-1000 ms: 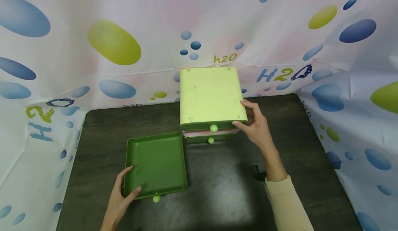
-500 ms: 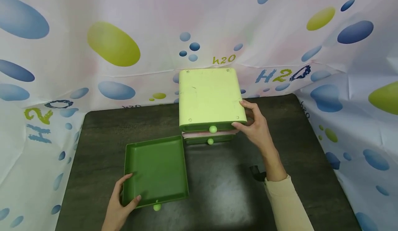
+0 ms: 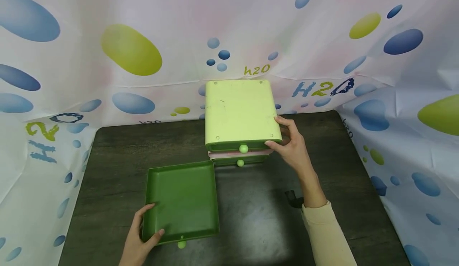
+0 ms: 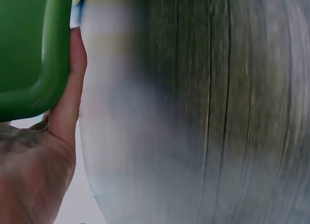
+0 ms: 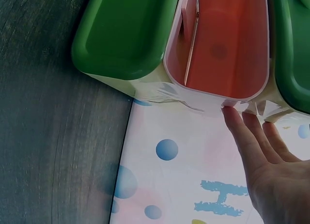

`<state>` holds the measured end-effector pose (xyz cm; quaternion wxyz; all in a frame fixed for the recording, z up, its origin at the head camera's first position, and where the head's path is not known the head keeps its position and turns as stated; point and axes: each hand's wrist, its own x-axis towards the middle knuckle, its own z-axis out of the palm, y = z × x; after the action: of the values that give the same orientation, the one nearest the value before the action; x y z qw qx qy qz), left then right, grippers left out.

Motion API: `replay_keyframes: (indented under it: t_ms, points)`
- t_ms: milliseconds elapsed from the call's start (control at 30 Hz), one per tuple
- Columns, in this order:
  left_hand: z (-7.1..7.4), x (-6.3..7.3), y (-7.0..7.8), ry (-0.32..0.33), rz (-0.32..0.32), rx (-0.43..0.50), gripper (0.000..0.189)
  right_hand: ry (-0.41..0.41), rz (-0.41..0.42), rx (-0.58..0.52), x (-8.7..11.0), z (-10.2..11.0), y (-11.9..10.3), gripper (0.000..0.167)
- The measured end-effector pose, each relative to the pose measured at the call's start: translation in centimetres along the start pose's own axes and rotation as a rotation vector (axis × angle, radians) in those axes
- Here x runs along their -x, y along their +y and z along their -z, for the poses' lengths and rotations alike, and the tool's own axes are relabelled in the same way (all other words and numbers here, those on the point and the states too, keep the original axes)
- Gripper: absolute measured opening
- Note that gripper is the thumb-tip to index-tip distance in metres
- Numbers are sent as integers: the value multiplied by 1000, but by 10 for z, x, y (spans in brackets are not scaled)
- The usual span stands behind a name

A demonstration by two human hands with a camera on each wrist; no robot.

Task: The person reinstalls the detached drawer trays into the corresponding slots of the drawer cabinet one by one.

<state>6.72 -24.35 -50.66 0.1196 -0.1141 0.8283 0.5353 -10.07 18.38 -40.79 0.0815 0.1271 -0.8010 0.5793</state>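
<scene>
A shallow green drawer (image 3: 183,202) with a round light-green knob (image 3: 181,244) is gripped at its left front corner by my left hand (image 3: 140,234); the thumb lies over the rim, and other fingers are hidden. In the left wrist view the drawer's rounded corner (image 4: 46,83) sits against the palm side. At the back stands a drawer cabinet (image 3: 240,110) with a pale yellow-green top. My right hand (image 3: 295,146) holds its right front corner, thumb at the front edge. The right wrist view shows an open pink compartment (image 5: 227,50) between two green drawer fronts (image 5: 126,35).
The dark wood-grain table (image 3: 114,150) extends around the cabinet. A white sheet (image 3: 186,27) printed with blue and green ovals hangs behind and at both sides, close to the cabinet's back. A black object (image 3: 294,199) is beside my right wrist.
The left hand has drawn the green drawer a little toward me, away from the cabinet. My right hand keeps its place on the cabinet; the head view has shifted slightly.
</scene>
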Motion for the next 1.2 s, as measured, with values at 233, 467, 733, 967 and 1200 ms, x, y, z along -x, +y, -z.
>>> replay_keyframes:
  t_ms: [233,467,733,967,1200]
  points:
    - [-11,4,10,-16,-69,-52,73,-2,2,-2,1,1,3,67]
    - [-23,5,15,-53,-26,7,77,-1,-11,11,2,1,4,67]
    - [-29,5,20,-60,18,85,78,-14,-13,11,0,1,2,66]
    - [-37,8,18,-84,-21,65,76,-39,-13,1,-2,1,-1,66]
    - [-55,11,18,-125,-15,166,78,-55,-22,17,-3,2,-1,67]
